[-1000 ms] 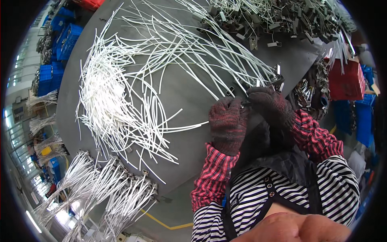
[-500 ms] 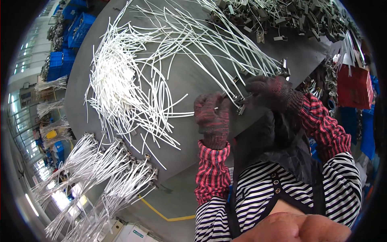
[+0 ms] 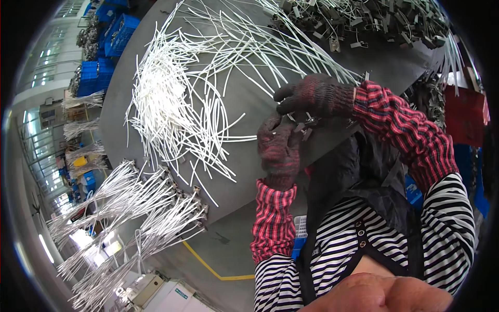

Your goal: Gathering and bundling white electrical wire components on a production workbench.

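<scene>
My left hand (image 3: pixel 279 148), in a dark red-black knit glove, is closed on a white wire (image 3: pixel 242 139) that sticks out to its left; a small white tip shows at the fingers. Just above it, my right hand (image 3: pixel 319 96) in a matching glove reaches leftward, its fingers curled close to the left fingertips. What those fingers grip is hidden. Small metal clips (image 3: pixel 310 121) lie below the right hand, beside the left. Long white wires (image 3: pixel 260 54) run across the table to the right hand, which covers their ends. A dense pile of white wires (image 3: pixel 161 93) lies farther left.
A heap of metal parts with wires (image 3: pixel 364 23) covers the far right of the grey round table (image 3: pixel 117 112). Bundles of wires (image 3: pixel 150 208) hang over its left near edge. Blue bins (image 3: pixel 96 75) stand beyond at left; a red box (image 3: pixel 464 114) is at right.
My right hand has moved left and slightly up, from beside the metal clips to just above my left hand. The left hand stays closed on its wire. The whole view has shifted slightly.
</scene>
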The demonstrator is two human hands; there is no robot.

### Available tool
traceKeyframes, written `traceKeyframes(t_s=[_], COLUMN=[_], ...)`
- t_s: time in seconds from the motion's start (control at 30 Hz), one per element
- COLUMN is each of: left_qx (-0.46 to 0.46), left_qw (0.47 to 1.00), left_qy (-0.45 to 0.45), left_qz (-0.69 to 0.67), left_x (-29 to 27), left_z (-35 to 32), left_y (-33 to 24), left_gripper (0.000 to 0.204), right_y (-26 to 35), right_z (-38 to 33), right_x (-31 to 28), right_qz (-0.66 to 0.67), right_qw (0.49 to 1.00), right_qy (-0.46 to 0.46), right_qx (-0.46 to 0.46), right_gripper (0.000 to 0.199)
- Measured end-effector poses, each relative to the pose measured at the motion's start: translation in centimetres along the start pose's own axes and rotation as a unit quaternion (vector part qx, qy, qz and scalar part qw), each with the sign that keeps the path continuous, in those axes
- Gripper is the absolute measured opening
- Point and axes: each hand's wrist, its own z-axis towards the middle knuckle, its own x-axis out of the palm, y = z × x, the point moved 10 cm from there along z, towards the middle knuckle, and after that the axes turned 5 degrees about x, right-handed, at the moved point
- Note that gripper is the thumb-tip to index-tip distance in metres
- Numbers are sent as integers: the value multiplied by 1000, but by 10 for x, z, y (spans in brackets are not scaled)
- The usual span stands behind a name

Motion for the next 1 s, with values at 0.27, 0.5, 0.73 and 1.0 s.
traceKeyframes(t_s=[0.27,0.5,0.73,1.0], left_qx=[-42,-90,-64,-137], left_qw=[997,984,989,981], left_qy=[65,113,110,95], left_qz=[-29,-106,-73,-98], left_x=[-27,-21,3,14], left_z=[-8,-7,-12,-10], left_y=[11,17,31,56], left_gripper=[25,28,26,28], right_y=[8,2,-72,-87], right_z=[15,10,-67,-137], right_x=[1,12,-114,-93], right_qz=[201,235,340,134], right_qw=[976,969,900,924], right_qy=[3,62,-251,-301], right_qx=[-81,-46,108,193], right_gripper=[25,22,29,33])
